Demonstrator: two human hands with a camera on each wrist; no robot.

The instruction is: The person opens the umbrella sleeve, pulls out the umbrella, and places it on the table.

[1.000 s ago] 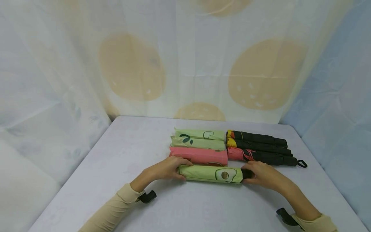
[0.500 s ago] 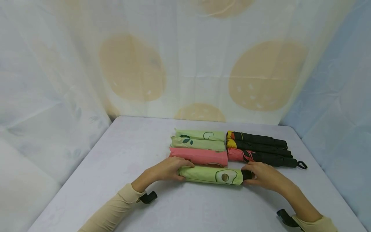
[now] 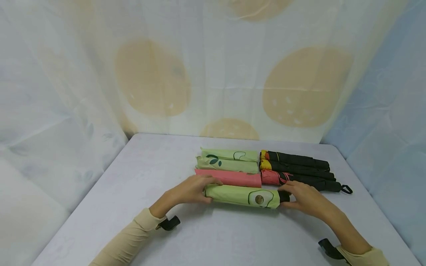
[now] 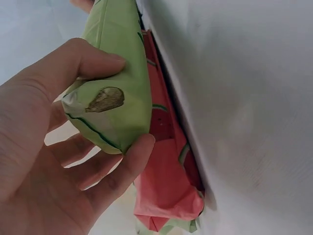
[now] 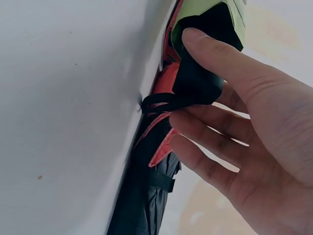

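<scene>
On the pale worktop (image 3: 139, 207), folded umbrellas lie in rows: two green ones (image 3: 229, 159) and a pink one (image 3: 233, 178) on my left, three black ones (image 3: 299, 170) on my right. Just in front of the pink one I hold the green avocado-print umbrella (image 3: 243, 195) lengthwise, lifted slightly off the worktop. My left hand (image 3: 191, 190) curls its thumb and fingers round the fabric end, and my right hand (image 3: 304, 199) pinches the black handle (image 5: 198, 73) between thumb and fingers.
</scene>
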